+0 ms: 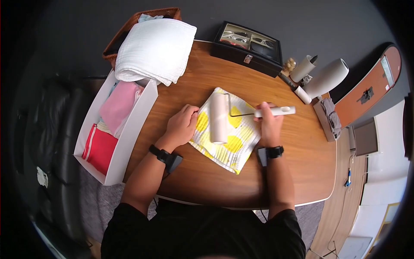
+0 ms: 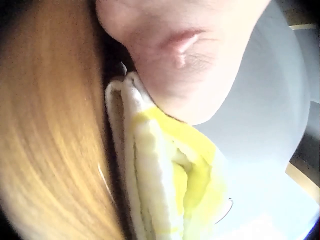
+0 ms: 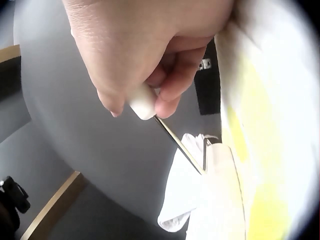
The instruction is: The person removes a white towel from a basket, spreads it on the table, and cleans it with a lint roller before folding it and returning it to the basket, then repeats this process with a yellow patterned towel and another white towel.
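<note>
A folded white cloth with yellow spots (image 1: 233,162) lies on the wooden table, its stacked layers showing in the left wrist view. My left hand (image 1: 182,124) rests on its left edge, the thumb side (image 2: 180,75) against the fabric and the other fingers mostly hidden in that view. My right hand (image 1: 270,125) grips the white handle of a lint roller (image 1: 219,118), with thumb and fingers round the handle near the thin metal rod. The pale roller cylinder (image 3: 218,195) lies across the cloth, overlapping its upper left part in the head view.
Left stands a white box (image 1: 142,116) of folded pink and red clothes; behind it, a white folded cloth (image 1: 157,49) lies over a brown basket (image 1: 113,45). A black glasses case (image 1: 248,59), a white vase-like object (image 1: 327,80) and a small box (image 1: 326,118) line the back and right.
</note>
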A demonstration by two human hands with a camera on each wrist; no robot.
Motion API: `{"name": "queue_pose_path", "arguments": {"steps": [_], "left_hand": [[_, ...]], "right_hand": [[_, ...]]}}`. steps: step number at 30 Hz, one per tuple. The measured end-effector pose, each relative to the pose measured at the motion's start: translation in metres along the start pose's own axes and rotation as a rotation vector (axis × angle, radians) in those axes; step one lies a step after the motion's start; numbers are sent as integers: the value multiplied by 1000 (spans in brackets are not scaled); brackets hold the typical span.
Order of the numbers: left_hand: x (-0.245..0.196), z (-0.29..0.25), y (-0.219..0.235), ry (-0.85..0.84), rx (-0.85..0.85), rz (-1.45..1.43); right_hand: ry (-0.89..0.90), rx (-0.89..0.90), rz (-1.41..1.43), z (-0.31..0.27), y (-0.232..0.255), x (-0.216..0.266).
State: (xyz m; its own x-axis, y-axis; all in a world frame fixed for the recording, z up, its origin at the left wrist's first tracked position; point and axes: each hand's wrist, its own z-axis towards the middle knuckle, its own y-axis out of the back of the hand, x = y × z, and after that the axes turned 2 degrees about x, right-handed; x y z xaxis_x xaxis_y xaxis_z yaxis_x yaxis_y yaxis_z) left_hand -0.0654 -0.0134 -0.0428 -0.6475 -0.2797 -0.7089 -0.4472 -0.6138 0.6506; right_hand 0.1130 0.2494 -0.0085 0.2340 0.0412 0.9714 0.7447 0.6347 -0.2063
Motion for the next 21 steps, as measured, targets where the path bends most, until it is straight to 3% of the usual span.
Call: {"name": "queue_pose_path", "arguments": {"steps": [3,6,10,13,16,21], "left_hand": [[3,1,-1,-14,-6,19],[0,-1,1,7,3,2],[-3,-2,2,5,-5,-25],[-2,-2,3,9,9,-23],[-2,-1,3,-5,21,-7],[-2,0,-1,-2,-19,3]], "right_hand": [[-38,124,75,-9,-23,-4],[-53,125,-149,-6,-13,10],[85,82,-253,13,39,27],[91,-101,-180,16,77,28],[67,-140,-88,11,98,35],[49,-79,-93,-4,63,33]]}}
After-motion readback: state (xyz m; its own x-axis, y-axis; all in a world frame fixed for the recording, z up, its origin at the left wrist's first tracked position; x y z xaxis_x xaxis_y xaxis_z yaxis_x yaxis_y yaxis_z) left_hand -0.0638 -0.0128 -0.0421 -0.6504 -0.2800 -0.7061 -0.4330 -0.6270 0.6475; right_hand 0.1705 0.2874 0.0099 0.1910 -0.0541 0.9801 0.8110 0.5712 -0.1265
